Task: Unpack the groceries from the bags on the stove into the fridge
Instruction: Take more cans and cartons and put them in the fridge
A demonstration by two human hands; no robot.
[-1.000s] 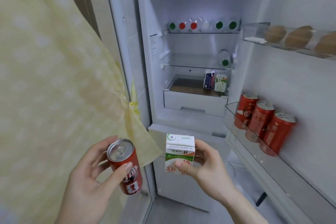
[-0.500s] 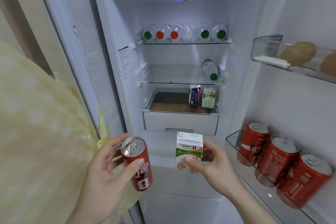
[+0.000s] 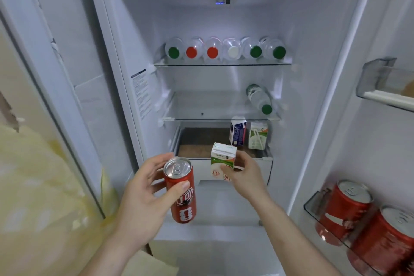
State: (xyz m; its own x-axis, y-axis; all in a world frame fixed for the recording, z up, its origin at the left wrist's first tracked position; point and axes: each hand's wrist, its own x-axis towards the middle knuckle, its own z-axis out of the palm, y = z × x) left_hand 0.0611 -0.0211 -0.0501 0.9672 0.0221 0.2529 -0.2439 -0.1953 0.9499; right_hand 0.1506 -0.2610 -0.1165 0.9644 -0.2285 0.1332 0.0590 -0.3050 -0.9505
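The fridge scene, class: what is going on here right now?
A person stands at the open fridge with both hands full. The left hand grips a red soda can; the right hand pinches a small milk carton, held out in front of the drawer, where two cartons already stand. Bottles lie on the top shelf, and more red cans sit in the door bin.

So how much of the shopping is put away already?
A lot is in: six bottles lie on the top shelf, one more bottle on the shelf below, two cartons stand in the drawer, and cans sit in the door rack. In hand now: the left hand holds a red can, the right hand a milk carton. Both still need placing; the bags aren't in view.
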